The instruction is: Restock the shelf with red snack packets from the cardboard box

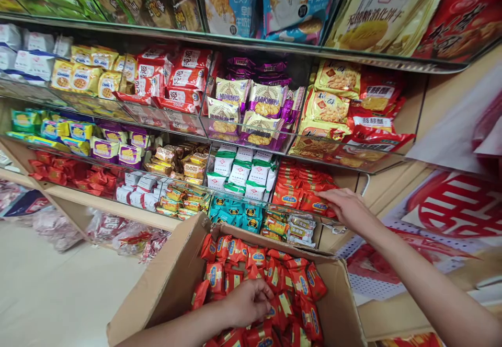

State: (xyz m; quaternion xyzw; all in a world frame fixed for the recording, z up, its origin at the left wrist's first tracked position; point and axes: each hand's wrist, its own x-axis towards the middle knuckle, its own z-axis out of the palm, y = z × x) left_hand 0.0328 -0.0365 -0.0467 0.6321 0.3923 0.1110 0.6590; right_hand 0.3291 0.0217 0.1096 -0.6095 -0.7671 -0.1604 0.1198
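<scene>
The bottom edge cuts off the cardboard box (143,284); whether the left hand (250,301) grips any red-wrapped snacks (301,282) is hidden. Upper-centre blue biscuit bags (231,7) lose their tops. Far-left plastic-bagged goods (57,229) blur.

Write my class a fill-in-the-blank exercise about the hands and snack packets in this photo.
1. The left hand is among boxed packets, mainly ____ in colour, inside the cardboard box.
2. The right hand is at shelf packets of the ____ main colour.
3. In the picture, white-and-green packets lie to the ____ of the right hand.

Missing words: red; same; left.
</scene>
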